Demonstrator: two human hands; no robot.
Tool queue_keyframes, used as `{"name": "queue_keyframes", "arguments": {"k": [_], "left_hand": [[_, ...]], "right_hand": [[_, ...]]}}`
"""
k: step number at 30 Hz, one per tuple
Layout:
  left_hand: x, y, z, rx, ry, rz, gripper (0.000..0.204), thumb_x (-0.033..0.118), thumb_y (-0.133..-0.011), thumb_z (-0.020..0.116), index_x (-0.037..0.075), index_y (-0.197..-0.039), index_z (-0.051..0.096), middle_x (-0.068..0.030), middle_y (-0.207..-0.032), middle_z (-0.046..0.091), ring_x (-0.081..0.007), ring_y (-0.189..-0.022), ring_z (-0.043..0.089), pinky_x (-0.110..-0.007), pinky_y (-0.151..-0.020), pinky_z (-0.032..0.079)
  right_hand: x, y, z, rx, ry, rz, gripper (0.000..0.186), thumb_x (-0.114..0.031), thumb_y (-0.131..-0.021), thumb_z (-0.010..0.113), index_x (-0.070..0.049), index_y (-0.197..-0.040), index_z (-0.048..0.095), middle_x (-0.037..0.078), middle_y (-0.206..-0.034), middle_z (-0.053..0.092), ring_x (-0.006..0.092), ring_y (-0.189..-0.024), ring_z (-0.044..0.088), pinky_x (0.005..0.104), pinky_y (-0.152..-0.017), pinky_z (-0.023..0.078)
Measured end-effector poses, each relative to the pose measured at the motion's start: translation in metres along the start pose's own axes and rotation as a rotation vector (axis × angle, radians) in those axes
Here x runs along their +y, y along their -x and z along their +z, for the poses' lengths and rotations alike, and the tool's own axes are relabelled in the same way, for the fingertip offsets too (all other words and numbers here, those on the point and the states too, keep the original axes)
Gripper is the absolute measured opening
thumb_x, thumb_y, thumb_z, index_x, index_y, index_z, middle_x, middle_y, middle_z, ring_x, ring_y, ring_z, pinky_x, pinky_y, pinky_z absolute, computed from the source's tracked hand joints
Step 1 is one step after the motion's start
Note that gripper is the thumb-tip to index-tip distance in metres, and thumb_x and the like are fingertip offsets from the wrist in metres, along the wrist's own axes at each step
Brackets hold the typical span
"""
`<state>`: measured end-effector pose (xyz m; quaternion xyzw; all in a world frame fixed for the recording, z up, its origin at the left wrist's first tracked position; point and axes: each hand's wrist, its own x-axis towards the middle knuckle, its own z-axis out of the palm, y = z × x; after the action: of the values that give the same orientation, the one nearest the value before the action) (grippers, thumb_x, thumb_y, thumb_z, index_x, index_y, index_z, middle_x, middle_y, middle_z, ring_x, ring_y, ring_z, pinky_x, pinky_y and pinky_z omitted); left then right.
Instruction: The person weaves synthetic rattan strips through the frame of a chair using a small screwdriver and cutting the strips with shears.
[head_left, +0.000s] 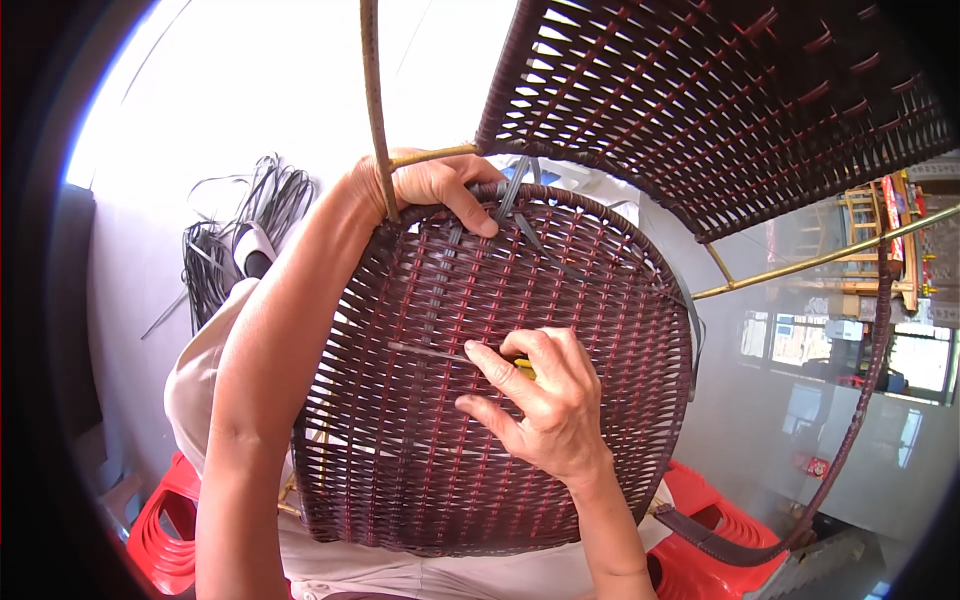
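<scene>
A dark brown and red woven chair seat (470, 470) lies across my lap. At its far edge my left hand (445, 190) grips the rim, the thumb pressed on the weave and the other fingers mostly hidden. Beside that thumb, grey strips (515, 195) loop over the rim, and a grey strip (432, 290) runs down through the weave. Over the middle of the seat, my right hand (545, 395) is closed around a thin metal tool (425, 351) with a yellow handle. Its shaft points left, lying low over the weave; whether the tip goes under a strand I cannot tell.
The woven backrest (640, 90) rises at the far right, joined by gold-coloured frame bars (780, 272). A wrapped armrest (860, 420) curves along the right. Loose grey strips (210, 260) lie on the floor at left. Red plastic stools (165, 530) show on both sides.
</scene>
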<state>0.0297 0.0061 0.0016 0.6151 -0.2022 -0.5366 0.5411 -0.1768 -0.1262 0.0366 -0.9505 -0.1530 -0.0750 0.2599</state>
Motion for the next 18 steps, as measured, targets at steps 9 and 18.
{"name": "queue_keyframes", "arguments": {"k": [9,18], "left_hand": [[-0.001,-0.001,-0.003,-0.050,0.013,0.040,0.061,0.014,-0.059,0.075,-0.002,-0.113,0.053,-0.0076,-0.091,0.063,-0.0135,-0.081,0.057,-0.024,-0.078,0.043],[-0.008,-0.006,-0.002,-0.076,0.020,0.211,0.039,0.011,-0.065,0.070,-0.004,-0.100,0.059,-0.0096,-0.081,0.065,-0.0126,-0.065,0.060,-0.023,-0.064,0.050]], "right_hand": [[0.024,-0.055,0.020,0.355,-0.126,0.109,0.018,0.000,-0.065,0.069,-0.003,-0.081,0.061,0.006,-0.078,0.053,0.0204,-0.068,0.055,0.0314,-0.060,0.046],[0.026,-0.063,0.021,0.313,-0.194,0.170,0.019,-0.005,-0.064,0.072,-0.001,-0.079,0.061,0.008,-0.075,0.053,0.0217,-0.067,0.056,0.0310,-0.058,0.045]]}}
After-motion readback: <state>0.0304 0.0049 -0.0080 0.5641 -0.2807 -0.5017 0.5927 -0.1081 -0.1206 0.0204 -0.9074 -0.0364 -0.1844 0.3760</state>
